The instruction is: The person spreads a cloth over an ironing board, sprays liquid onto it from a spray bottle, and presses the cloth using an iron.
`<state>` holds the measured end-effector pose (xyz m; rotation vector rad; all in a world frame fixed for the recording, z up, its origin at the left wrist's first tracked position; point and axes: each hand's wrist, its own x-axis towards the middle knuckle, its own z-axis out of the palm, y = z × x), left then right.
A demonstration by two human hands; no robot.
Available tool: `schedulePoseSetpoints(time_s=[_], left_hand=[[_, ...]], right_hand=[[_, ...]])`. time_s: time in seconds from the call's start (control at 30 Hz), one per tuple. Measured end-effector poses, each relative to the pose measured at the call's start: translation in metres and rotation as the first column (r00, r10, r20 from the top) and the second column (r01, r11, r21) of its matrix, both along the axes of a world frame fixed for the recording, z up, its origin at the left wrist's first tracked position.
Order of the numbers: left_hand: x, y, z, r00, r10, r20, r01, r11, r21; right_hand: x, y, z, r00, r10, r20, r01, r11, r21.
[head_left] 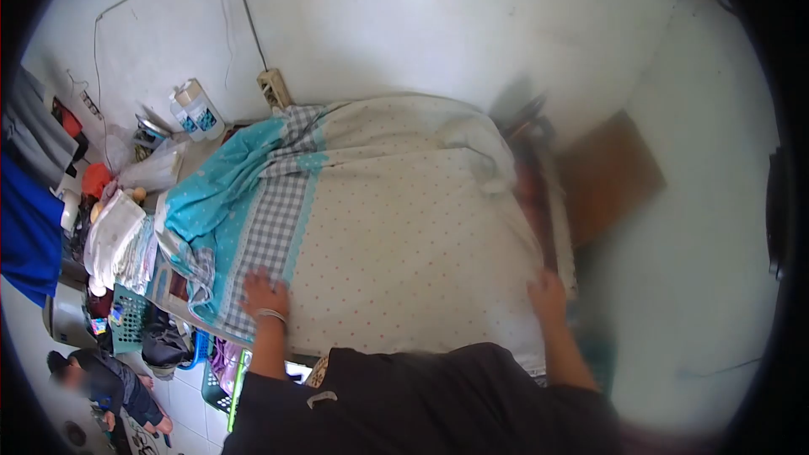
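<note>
A cream bedsheet with small dots covers a bed-like surface in front of me. Along its left side run a grey-checked band and a turquoise border, which lies bunched and wrinkled. My left hand rests flat on the checked band near the close edge, fingers spread, a bracelet at the wrist. At the right edge of the sheet, my right hand is closed over the fabric, its fingers partly hidden. Folds also gather at the sheet's far right corner.
Two plastic jugs and a power strip stand by the back wall. Folded cloths are stacked at left, above a green basket. A brown board leans at right. Another person sits at lower left.
</note>
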<state>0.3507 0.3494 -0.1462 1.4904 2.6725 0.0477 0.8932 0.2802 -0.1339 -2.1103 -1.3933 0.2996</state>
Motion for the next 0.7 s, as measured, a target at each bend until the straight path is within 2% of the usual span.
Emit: schedulePoseSetpoints(time_s=[0.03, 0.1, 0.13, 0.17, 0.2, 0.23, 0.27, 0.3, 0.37, 0.4, 0.43, 0.5, 0.57, 0.6, 0.63, 0.67, 0.7], left_hand=[[-0.025, 0.001, 0.003, 0.996, 0.084, 0.003, -0.084, 0.996, -0.011], [-0.071, -0.004, 0.012, 0.962, 0.257, -0.088, -0.259, 0.966, -0.002], [-0.104, -0.008, 0.005, 0.956, 0.271, -0.11, -0.27, 0.963, 0.022], [-0.13, -0.009, 0.0, 0.95, 0.281, -0.133, -0.277, 0.96, 0.052], [-0.144, -0.008, 0.004, 0.955, 0.267, -0.131, -0.262, 0.963, 0.056], [-0.159, -0.007, 0.01, 0.961, 0.26, -0.091, -0.247, 0.96, 0.13], [-0.17, -0.006, 0.017, 0.967, 0.25, -0.049, -0.235, 0.95, 0.206], [-0.176, -0.004, 0.025, 0.97, 0.241, -0.046, -0.226, 0.951, 0.212], [-0.185, -0.007, 0.039, 0.949, 0.286, -0.136, -0.234, 0.923, 0.307], [-0.195, -0.01, 0.032, 0.935, 0.297, -0.193, -0.207, 0.9, 0.383], [-0.201, -0.012, 0.028, 0.931, 0.312, -0.192, -0.222, 0.897, 0.382], [-0.213, -0.014, 0.019, 0.875, 0.421, -0.239, -0.238, 0.803, 0.546], [-0.243, -0.009, -0.006, 0.87, 0.454, -0.192, -0.271, 0.766, 0.583], [-0.262, -0.005, -0.018, 0.937, 0.346, 0.049, -0.326, 0.817, 0.475], [-0.275, -0.008, -0.015, 0.921, 0.247, 0.301, -0.349, 0.866, 0.358], [-0.284, -0.011, -0.013, 0.928, 0.204, 0.312, -0.311, 0.886, 0.345], [-0.281, -0.014, -0.002, 0.933, 0.163, 0.322, -0.273, 0.903, 0.332]], right_hand=[[-0.008, -0.03, 0.001, 0.999, -0.029, 0.026, 0.031, 0.997, -0.066], [-0.015, -0.078, -0.003, 0.99, -0.077, 0.12, 0.085, 0.994, -0.067], [-0.021, -0.093, -0.003, 0.972, -0.131, 0.195, 0.143, 0.989, -0.049], [-0.026, -0.102, 0.001, 0.97, -0.143, 0.199, 0.155, 0.987, -0.046], [-0.03, -0.109, 0.006, 0.955, -0.237, 0.179, 0.265, 0.953, -0.15], [-0.034, -0.116, 0.01, 0.928, -0.333, 0.165, 0.366, 0.896, -0.252], [-0.034, -0.121, 0.008, 0.928, -0.346, 0.135, 0.371, 0.892, -0.259], [-0.04, -0.123, 0.016, 0.924, -0.357, 0.135, 0.38, 0.89, -0.253], [-0.056, -0.124, 0.035, 0.891, -0.428, 0.153, 0.452, 0.796, -0.403], [-0.054, -0.129, 0.028, 0.891, -0.414, 0.189, 0.454, 0.798, -0.396], [-0.052, -0.132, 0.018, 0.897, -0.399, 0.19, 0.442, 0.805, -0.396], [-0.046, -0.14, -0.005, 0.847, -0.405, 0.345, 0.493, 0.841, -0.224], [-0.04, -0.146, -0.027, 0.828, -0.397, 0.395, 0.492, 0.853, -0.174], [-0.029, -0.149, -0.044, 0.788, -0.351, 0.506, 0.481, 0.864, -0.15], [-0.034, -0.146, -0.05, 0.735, -0.298, 0.609, 0.461, 0.878, -0.128], [-0.036, -0.147, -0.052, 0.77, -0.371, 0.519, 0.461, 0.886, -0.052], [-0.021, -0.148, -0.067, 0.783, -0.346, 0.517, 0.435, 0.898, -0.058]])
